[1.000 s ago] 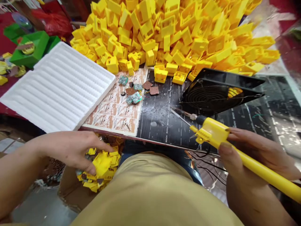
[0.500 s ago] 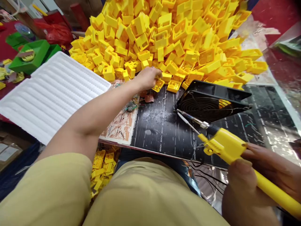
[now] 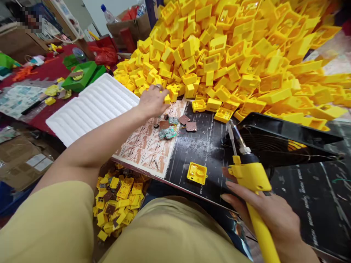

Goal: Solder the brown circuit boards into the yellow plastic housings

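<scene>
Left hand [image 3: 154, 101] half-curled at many yellow cases [image 3: 211, 64], grip unclear, right hand [image 3: 271, 210] gripping one soldering gun [image 3: 251, 179], one fan [image 3: 287, 128], one foam sheet [image 3: 94, 107]

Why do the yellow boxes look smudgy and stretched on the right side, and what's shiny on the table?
Head view: the yellow boxes look soft and stretched toward the right edge, probably from a wide lens and movement; the black mat has whitish glare; the yellow case looks clearer.

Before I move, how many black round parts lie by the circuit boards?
2: one black part left of the circuit boards, another black part on their far side; more may be hidden.
</scene>
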Demonstrator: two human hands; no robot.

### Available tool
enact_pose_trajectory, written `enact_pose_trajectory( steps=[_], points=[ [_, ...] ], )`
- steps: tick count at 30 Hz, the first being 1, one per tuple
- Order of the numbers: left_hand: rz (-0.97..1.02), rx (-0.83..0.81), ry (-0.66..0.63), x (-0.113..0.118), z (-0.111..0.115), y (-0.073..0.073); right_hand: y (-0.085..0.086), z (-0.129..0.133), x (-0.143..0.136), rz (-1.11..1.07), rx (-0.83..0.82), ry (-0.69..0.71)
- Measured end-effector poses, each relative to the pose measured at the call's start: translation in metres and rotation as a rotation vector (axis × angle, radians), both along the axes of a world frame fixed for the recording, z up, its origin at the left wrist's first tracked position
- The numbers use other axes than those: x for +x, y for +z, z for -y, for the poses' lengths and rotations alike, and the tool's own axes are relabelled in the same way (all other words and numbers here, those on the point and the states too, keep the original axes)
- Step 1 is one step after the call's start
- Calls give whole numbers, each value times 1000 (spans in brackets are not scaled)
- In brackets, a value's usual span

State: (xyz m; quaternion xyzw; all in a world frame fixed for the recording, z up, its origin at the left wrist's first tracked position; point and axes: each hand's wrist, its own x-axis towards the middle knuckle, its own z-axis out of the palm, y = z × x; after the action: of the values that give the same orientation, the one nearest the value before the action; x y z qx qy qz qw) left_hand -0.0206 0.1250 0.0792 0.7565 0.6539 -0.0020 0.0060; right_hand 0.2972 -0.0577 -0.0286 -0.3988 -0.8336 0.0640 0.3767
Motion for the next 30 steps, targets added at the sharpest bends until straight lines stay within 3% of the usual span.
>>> enact_pose_trajectory(
  steps=[2, 6, 11, 15, 18, 20, 23, 25, 27, 30],
  points=[
    [-29, 30, 186, -18, -30, -4, 2, -4, -9, 18, 81, 51],
    [-2, 35, 255, -11, -54, -23, 6, -10, -22, 13, 160, 50],
    [68, 112, 97, 15, -49, -49, 2, -16, -35, 10, 190, 76],
    [218, 193, -43, 2, -54, -56, 0, -16, -42, 14, 66, 102],
    [317, 193, -156, -14, -53, -47, -2, -16, -48, 16, 31, 154],
    [380, 199, -202, -19, -43, -34, -4, -16, -51, 13, 27, 155],
    [566, 171, -214, -14, -10, -13, -6, -15, -52, -8, 14, 107],
    [712, -31, -275, -6, 21, -5, -7, -12, -48, -26, 2, 63],
    [768, -336, -458, 3, 54, -7, -5, -9, -42, -31, -14, 34],
    [618, -632, -749, 12, 95, -20, -1, -6, -33, 7, -43, 43]
  ],
)
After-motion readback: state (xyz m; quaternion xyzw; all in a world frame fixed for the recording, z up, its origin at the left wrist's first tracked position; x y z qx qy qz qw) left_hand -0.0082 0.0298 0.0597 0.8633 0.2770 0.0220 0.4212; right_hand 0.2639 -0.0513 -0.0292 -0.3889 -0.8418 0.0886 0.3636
